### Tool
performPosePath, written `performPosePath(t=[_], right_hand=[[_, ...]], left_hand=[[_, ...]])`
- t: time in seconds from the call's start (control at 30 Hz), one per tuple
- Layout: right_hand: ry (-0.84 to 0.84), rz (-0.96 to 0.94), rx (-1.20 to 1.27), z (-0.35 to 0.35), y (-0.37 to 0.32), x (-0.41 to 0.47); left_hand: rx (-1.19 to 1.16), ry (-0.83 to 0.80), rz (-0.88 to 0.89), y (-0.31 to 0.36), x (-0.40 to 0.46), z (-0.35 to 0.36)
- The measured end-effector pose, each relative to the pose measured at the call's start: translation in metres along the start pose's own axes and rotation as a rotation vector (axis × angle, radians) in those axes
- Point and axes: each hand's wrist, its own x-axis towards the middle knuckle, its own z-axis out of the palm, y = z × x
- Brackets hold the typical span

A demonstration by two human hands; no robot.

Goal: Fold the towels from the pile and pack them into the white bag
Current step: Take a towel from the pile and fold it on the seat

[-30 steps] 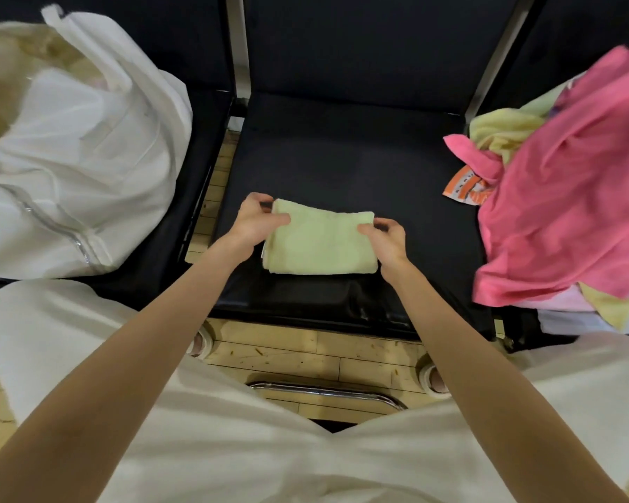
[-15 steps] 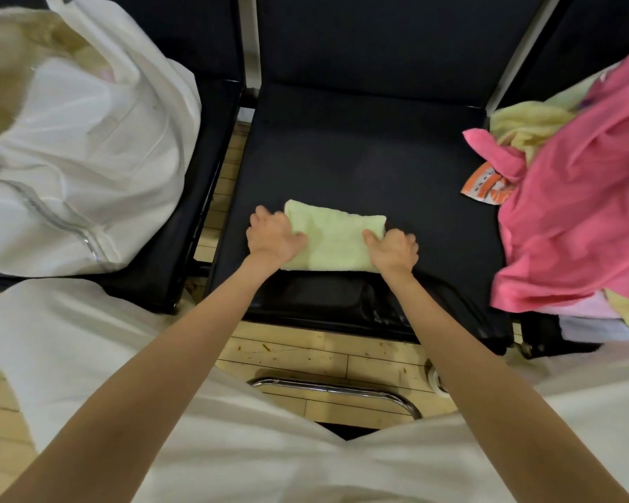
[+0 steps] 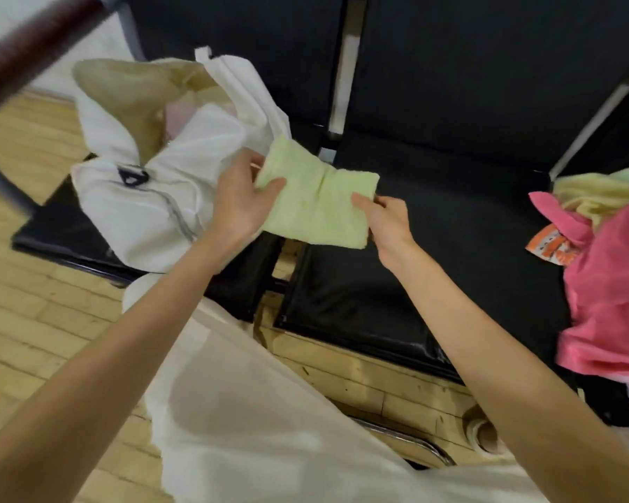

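Folded green towel (image 3: 316, 208) lifted off the seat (image 3: 451, 230), left hand (image 3: 238, 203) gripping its 9 o'clock end, right hand (image 3: 385, 219) pinching its 3 o'clock edge, white bag (image 3: 153, 197) just at 9 o'clock, towel pile (image 3: 610, 270) at 3 o'clock.

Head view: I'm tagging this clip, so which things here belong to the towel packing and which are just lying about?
Part of the job:
- folded green towel, held by left hand and right hand
- white bag, open
- pile of towels, pink and yellow

Just lying about:
- black seats
- orange and white label in the pile
- wooden floor
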Motion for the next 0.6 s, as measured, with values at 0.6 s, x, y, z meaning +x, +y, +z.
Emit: performPosePath(t=[0.6], right_hand=[[-0.132,-0.608,-0.347,0.230,-0.146,0.073]], left_hand=[[0.131,0.327,0.112,-0.044,0.178,-0.198]])
